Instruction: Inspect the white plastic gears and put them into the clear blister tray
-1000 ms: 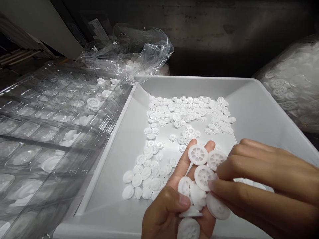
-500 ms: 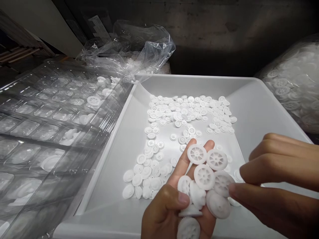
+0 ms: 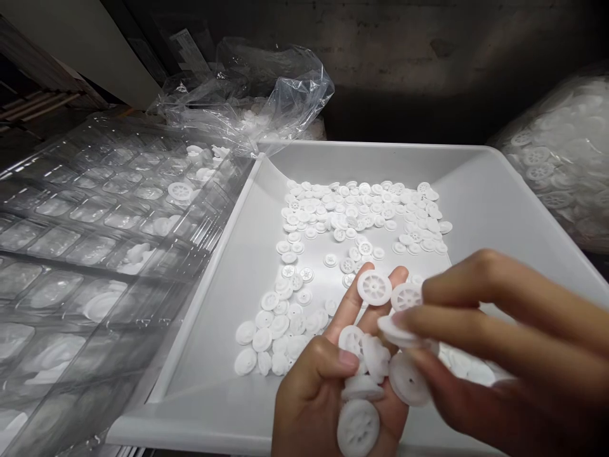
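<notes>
My left hand point(image 3: 307, 393) is palm up over the grey bin, holding several white plastic gears point(image 3: 358, 426) in its palm and along its fingers. Its thumb presses against one of them. One spoked gear point(image 3: 374, 288) lies flat near the fingertips. Above that palm, my right hand point(image 3: 490, 330) pinches a single white gear point(image 3: 394, 331), tilted nearly edge-on, between thumb and fingers. Parts of the gears behind my right fingers are hidden. Many more white gears point(image 3: 352, 209) are scattered across the bin floor beyond.
The pale grey bin point(image 3: 209, 266) has raised sloping walls. Left of it, clear plastic trays point(image 3: 85, 254) with pockets hold some white parts. An open clear bag point(image 3: 295, 89) stands at the back left, and a full bag of gears point(image 3: 566, 152) at the right.
My right hand has moved left over my left palm and now pinches a gear, lifted and tilted. My left hand stays almost in place.
</notes>
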`<state>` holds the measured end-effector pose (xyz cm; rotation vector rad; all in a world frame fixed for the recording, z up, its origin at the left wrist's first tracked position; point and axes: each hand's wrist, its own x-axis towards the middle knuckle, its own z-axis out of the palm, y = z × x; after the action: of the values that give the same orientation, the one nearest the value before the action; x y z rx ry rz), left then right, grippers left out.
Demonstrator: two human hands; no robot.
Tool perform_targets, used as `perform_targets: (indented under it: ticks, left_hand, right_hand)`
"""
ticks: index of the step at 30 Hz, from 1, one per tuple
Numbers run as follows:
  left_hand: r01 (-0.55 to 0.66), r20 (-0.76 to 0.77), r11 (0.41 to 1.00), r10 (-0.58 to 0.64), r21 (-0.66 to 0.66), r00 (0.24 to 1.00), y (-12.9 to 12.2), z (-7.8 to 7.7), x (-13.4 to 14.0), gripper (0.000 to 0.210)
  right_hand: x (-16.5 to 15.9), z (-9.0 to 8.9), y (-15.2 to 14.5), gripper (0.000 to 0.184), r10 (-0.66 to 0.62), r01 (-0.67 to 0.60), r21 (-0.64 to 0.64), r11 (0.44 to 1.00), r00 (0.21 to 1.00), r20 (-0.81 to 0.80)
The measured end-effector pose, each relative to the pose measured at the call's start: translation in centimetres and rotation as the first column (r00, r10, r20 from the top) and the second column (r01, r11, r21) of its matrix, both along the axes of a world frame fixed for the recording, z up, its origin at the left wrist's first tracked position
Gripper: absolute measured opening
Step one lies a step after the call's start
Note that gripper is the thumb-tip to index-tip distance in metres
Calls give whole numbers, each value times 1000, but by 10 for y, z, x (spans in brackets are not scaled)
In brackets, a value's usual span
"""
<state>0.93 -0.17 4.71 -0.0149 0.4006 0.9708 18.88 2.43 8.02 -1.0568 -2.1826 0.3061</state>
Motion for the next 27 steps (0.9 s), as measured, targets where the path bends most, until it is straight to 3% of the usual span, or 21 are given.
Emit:
perform_targets:
  ticks: [2,4,6,8,10,11,13,15,21,27]
  left_hand:
    - [-52,-14,999,52,0,999,1,0,2,60]
    - [-70,-19,998,70,-3,997,1,1,3,58]
    - [-63,-33,998,62,-13,997,1,3,2,57]
    - [-42,-51,998,40,-51,998,1,5,1,61]
    - [-23,-47,995,18,-93,999,3,7,1,72]
    - [-4,-34,994,1,-106,999,4,8,1,77]
    - [12,-12,994,-13,-112,1000,5,8,2,84]
    - [29,8,994,-28,-102,1000,6,7,2,85]
    - [42,44,995,-39,-85,998,5,7,4,86]
    - [23,43,998,-21,-59,999,4,7,2,83]
  right_hand:
    - [9,3,8,14,-19,-45,-218,975,959,-282]
    - [17,5,16,31,-59,-244,-464,852,835,-547]
    - [20,7,18,40,-143,-330,-567,754,761,-633]
    - [18,10,14,27,-104,-236,-554,799,851,-514]
    - [13,11,7,13,84,-170,-400,900,971,-224]
    - [10,11,3,15,164,-171,-299,939,985,-48]
    - [7,10,-2,27,267,-234,-162,959,936,231]
    - [5,9,-3,36,272,-247,-114,962,890,366]
    - [5,11,-2,20,272,-271,-69,960,849,452]
    - [11,9,-1,37,271,-272,-50,961,889,369]
